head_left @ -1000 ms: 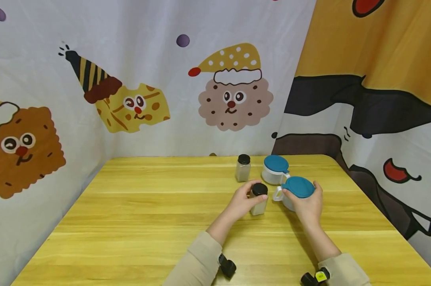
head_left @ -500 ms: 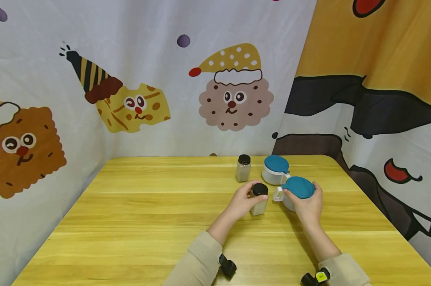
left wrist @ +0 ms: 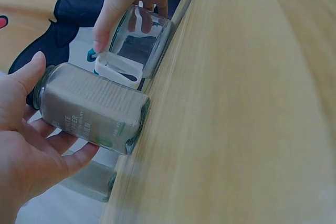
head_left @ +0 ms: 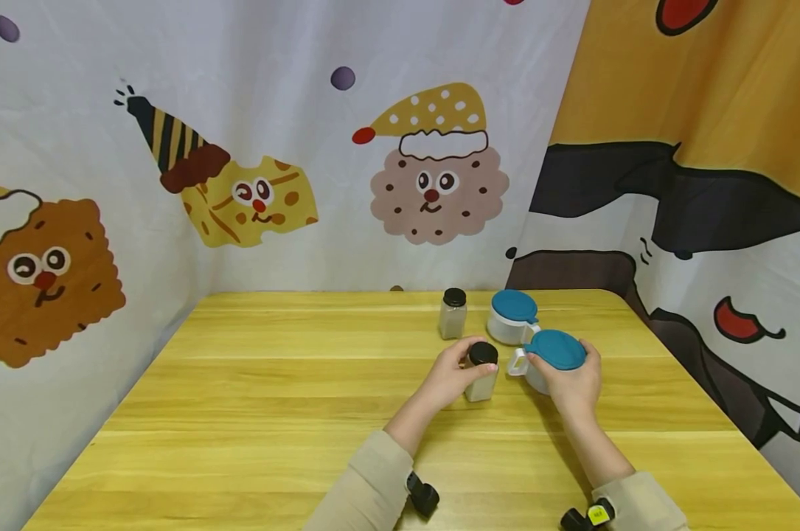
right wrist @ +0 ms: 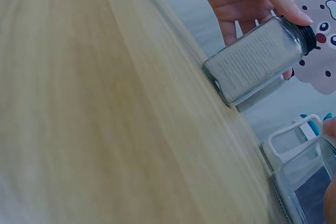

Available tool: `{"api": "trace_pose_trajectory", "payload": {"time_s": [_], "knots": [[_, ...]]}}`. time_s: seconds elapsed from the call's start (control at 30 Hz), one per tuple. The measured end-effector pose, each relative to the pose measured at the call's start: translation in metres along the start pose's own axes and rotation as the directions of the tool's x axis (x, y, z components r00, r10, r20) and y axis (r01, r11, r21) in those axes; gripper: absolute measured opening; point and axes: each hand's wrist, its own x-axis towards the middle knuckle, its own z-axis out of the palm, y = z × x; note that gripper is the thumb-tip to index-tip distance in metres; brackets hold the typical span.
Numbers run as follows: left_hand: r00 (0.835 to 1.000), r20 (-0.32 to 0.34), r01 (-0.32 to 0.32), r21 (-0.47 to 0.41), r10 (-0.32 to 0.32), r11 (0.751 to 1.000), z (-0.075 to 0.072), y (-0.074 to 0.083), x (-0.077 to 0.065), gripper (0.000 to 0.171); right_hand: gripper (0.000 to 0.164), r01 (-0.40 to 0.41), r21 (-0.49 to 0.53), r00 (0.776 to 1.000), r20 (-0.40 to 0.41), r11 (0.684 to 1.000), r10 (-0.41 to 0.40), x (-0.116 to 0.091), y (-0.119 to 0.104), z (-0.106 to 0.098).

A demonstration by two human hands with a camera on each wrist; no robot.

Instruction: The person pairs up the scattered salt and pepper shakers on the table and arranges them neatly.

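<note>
My left hand grips a square glass spice jar near its black screw lid, with the thumb and fingers on opposite sides. Pale powder fills this jar, and printed text shows on its side in the left wrist view. It stands upright on the table. Just to its right, my right hand holds a clear seasoning pot with a blue lid, thumb at the left and fingers around the far right side. The pot's white handle points left toward the jar. The right wrist view shows only part of the pot and hand.
Behind the left hand stands a second black-lidded spice jar. A matching blue-lidded pot stands beside it, close behind the held pot. The wooden table ends at a patterned curtain at the back.
</note>
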Motion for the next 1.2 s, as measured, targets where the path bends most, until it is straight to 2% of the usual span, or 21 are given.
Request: {"api": "trace_pose_trajectory", "payload": {"time_s": [0.33,0.63,0.97,1.2], "knots": [[1.000,-0.012,0.004,0.015,-0.004,1.000,-0.001,-0.002,0.001,0.042,0.104,-0.010,0.021,0.999,-0.035,1.000,0.011,0.000,0.002,0.000],[1.000,-0.018,-0.008,0.032,0.009,0.999,-0.006,0.001,0.001,0.039,0.101,0.034,0.027,0.998,-0.047,0.999,-0.033,0.000,0.002,0.000],[0.999,-0.019,-0.046,-0.010,0.046,0.999,-0.012,0.002,0.002,0.041,0.102,0.047,0.028,0.999,-0.025,0.999,-0.046,-0.001,-0.003,-0.001],[0.998,-0.016,-0.053,0.001,0.053,0.999,-0.016,0.002,0.003,0.042,0.101,0.082,0.019,0.997,-0.012,0.996,-0.082,0.000,-0.007,-0.001]]}}
